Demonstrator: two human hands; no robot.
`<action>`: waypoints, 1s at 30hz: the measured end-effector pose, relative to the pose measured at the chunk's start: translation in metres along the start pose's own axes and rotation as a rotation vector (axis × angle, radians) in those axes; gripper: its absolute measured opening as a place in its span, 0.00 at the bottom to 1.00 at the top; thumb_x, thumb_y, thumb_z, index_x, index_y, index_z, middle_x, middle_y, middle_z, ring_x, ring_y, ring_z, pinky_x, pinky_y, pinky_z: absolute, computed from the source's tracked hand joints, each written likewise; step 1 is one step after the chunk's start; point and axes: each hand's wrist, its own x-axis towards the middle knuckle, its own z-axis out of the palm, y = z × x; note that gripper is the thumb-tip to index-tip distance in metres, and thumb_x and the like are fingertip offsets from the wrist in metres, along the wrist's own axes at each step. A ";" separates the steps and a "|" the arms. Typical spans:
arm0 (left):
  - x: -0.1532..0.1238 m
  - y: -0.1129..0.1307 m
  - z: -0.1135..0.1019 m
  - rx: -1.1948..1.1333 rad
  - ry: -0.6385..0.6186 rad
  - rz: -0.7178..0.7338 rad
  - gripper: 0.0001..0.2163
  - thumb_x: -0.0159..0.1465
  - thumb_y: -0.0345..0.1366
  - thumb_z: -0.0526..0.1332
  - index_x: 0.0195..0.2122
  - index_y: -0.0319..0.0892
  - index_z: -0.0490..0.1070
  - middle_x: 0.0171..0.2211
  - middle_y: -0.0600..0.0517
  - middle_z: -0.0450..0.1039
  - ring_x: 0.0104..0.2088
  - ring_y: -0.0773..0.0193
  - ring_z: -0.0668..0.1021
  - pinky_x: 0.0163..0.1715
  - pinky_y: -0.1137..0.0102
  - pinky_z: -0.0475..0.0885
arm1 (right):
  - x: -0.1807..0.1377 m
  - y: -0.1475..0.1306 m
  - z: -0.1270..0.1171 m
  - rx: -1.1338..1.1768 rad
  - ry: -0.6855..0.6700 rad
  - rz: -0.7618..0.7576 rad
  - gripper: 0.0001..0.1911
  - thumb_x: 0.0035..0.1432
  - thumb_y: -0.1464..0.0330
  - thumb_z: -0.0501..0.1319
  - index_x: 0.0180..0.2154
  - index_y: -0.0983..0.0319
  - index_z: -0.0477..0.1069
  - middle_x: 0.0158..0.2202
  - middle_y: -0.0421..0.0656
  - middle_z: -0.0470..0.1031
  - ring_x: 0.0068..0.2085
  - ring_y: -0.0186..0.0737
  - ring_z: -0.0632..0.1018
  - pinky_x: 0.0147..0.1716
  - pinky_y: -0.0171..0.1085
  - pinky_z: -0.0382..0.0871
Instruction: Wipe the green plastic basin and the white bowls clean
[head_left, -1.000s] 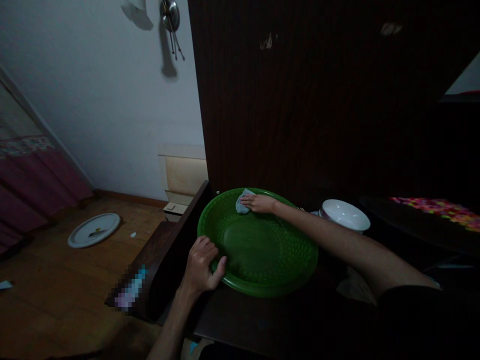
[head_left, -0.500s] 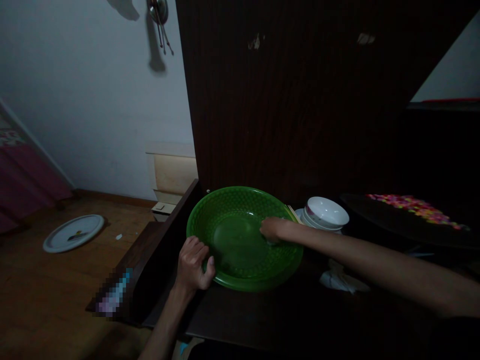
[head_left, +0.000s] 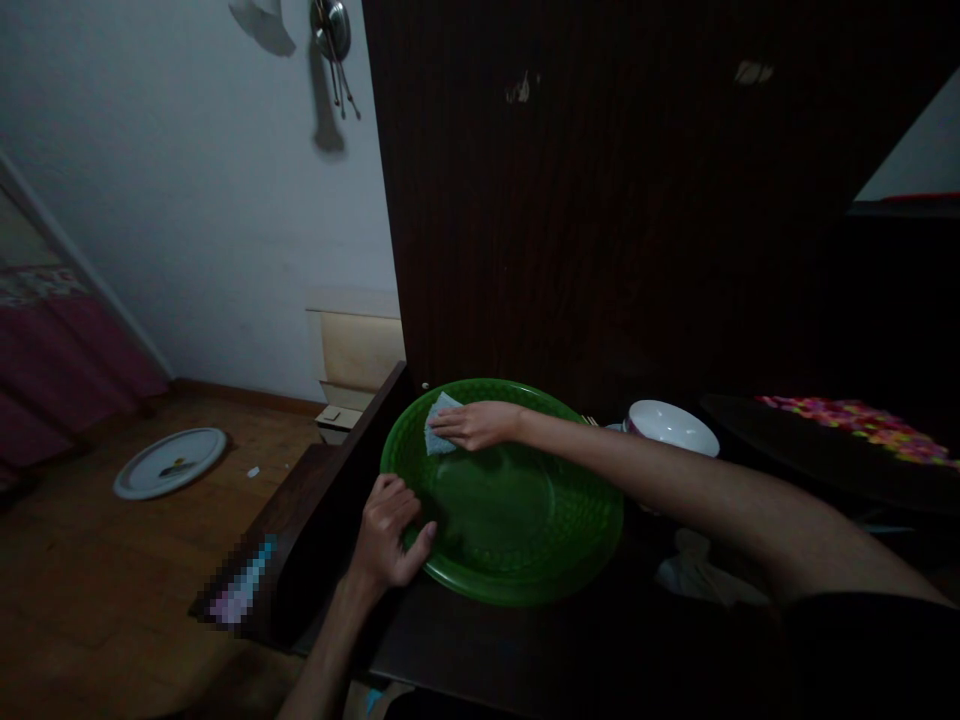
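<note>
A large green plastic basin [head_left: 517, 540] with a dimpled wall sits on a dark table. My left hand [head_left: 388, 532] grips its near left rim, fingers curled over the edge. My right hand [head_left: 476, 424] reaches across the basin and presses a small pale blue cloth [head_left: 436, 433] against the inside of the far left wall, fingers closed on it.
White bowls [head_left: 670, 425] stand stacked just right of the basin. A dark tray with colourful bits [head_left: 855, 425] lies at the far right. A dark wooden cabinet [head_left: 637, 200] rises behind. A white plate [head_left: 169, 462] lies on the wooden floor at left. Crumpled white paper [head_left: 701, 575] lies on the table.
My right hand swept from the basin's far rim to its right inner side, then back across to the far left wall with the cloth. My left hand stayed on the rim.
</note>
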 end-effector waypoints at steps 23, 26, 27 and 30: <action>-0.008 -0.002 -0.007 0.011 0.046 0.020 0.14 0.68 0.35 0.49 0.23 0.45 0.55 0.21 0.54 0.55 0.26 0.61 0.64 0.33 0.62 0.66 | -0.119 0.001 0.044 -0.097 0.005 0.747 0.22 0.59 0.83 0.52 0.48 0.66 0.78 0.58 0.53 0.74 0.58 0.53 0.74 0.47 0.42 0.76; -0.008 -0.002 -0.006 0.024 0.060 0.032 0.14 0.68 0.34 0.49 0.23 0.45 0.55 0.21 0.53 0.56 0.26 0.61 0.64 0.31 0.63 0.65 | -0.129 -0.035 0.038 -0.093 -0.026 0.865 0.20 0.58 0.84 0.52 0.41 0.68 0.80 0.48 0.57 0.79 0.48 0.51 0.80 0.44 0.41 0.75; -0.009 -0.002 -0.005 0.030 0.065 0.035 0.14 0.68 0.34 0.49 0.24 0.45 0.56 0.21 0.53 0.56 0.26 0.61 0.64 0.31 0.63 0.65 | -0.132 -0.048 0.036 -0.091 -0.039 0.900 0.19 0.58 0.85 0.52 0.39 0.69 0.80 0.43 0.58 0.81 0.46 0.51 0.81 0.43 0.41 0.75; -0.009 -0.002 -0.004 0.040 0.069 0.044 0.13 0.68 0.34 0.49 0.24 0.45 0.57 0.21 0.53 0.58 0.26 0.61 0.65 0.32 0.63 0.66 | -0.138 -0.086 0.024 -0.011 -0.100 0.934 0.18 0.57 0.84 0.53 0.36 0.69 0.81 0.38 0.57 0.81 0.39 0.49 0.83 0.42 0.41 0.75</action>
